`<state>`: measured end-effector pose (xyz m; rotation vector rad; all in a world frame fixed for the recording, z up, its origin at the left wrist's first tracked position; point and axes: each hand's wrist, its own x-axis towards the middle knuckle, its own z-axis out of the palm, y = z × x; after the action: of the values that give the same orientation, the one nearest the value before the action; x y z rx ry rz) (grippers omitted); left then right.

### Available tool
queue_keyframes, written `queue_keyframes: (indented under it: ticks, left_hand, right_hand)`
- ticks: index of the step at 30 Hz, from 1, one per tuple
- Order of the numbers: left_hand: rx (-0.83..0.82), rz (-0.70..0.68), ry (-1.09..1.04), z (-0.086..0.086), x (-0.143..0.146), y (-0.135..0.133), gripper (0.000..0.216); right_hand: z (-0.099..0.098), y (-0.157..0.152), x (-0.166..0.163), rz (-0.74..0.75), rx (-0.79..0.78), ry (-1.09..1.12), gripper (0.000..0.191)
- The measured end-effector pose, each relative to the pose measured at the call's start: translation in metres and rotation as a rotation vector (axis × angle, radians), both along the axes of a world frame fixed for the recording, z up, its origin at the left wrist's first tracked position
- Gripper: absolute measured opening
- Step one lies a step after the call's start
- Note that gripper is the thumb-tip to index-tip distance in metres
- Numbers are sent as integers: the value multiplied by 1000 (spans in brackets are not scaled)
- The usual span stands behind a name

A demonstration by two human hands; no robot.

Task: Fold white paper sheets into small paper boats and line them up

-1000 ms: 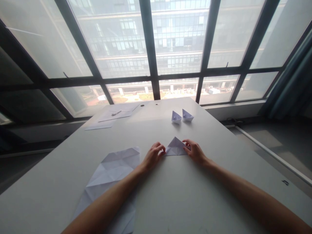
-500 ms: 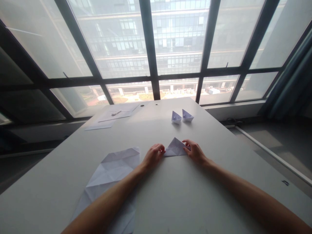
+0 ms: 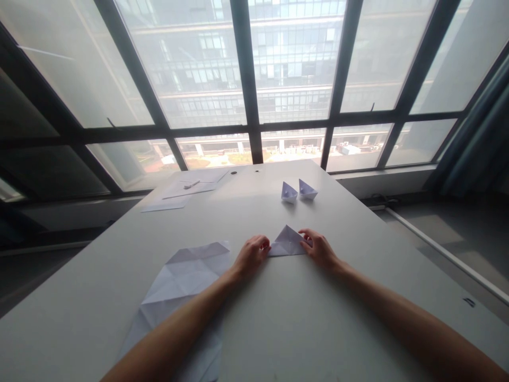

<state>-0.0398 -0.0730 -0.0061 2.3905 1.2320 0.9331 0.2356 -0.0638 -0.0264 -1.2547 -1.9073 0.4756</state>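
A folded white paper point(image 3: 287, 243), peaked like a triangle with a band along its lower edge, lies between my hands on the white table point(image 3: 318, 313). My left hand point(image 3: 253, 251) has its fingers curled and pinches the paper's left corner. On the other side, my right hand point(image 3: 317, 246) grips the right corner between thumb and fingers. Beyond them stand two small folded paper boats, a left one point(image 3: 289, 193) and a right one point(image 3: 307, 190), side by side. A large creased sheet of paper point(image 3: 178, 276) lies partly under my left forearm.
Flat white sheets point(image 3: 165, 204) rest at the table's far left, with a small white object point(image 3: 191, 184) on top that I cannot make out. Tall windows point(image 3: 294, 63) rise behind the far edge. A dark curtain point(image 3: 469, 127) hangs at the right.
The whole view has shifted very slightly. Both hands keep their hold on the folded paper, and nothing on the table has visibly moved.
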Motion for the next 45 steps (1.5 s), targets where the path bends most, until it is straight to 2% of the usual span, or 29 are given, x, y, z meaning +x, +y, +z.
queue_keyframes:
  ticks: [17, 24, 33, 45]
  left_hand:
    - [11, -18, -7, -2, 0, 1, 10]
    - [7, 16, 1, 0, 1, -1, 11]
    - [-154, 51, -67, -4, -1, 1, 12]
    - [-201, 8, -67, -7, -4, 4, 24]
  right_hand:
    - [-1, 0, 0, -5, -19, -5, 31]
    - [1, -1, 0, -2, -25, -6, 32]
    - [0, 0, 0, 2, -9, -11, 32]
    - [-1, 0, 1, 2, -12, -20, 32]
